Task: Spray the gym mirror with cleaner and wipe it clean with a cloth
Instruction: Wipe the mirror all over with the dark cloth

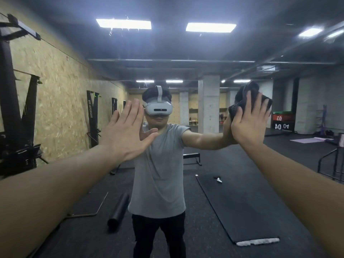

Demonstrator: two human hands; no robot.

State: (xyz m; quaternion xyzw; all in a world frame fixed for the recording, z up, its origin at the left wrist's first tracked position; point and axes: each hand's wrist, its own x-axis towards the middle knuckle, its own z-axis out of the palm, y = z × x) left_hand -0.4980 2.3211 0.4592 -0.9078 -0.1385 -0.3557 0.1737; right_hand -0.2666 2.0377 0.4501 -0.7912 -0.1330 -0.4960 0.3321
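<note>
Large wall mirror [204, 53] fills the whole view; water streaks and droplets show on the glass near the reflected ceiling lights at top. Reflected in it: a gym room with chipboard wall on the left, black rubber floor, concrete pillar.

Reflected person in grey T-shirt [160, 164] and black trousers, white headset on, stands centre, both arms raised to the glass.

Long black exercise mat [238, 207] lies on the reflected floor right of the person, a white strip at its near end. Black foam roller [119, 209] lies on the floor to the left.

Left hand [128, 131]: fingers straight and together, thumb spread, palm toward the glass, holding nothing. Contact with the glass cannot be told for certain.

Right hand [249, 123]: flat, fingers straight, pressing a dark grey bunched cloth [247, 94] against the mirror at upper right. Cloth sticks out above and beside the fingertips.

Hands well apart, the reflected head between them.
</note>
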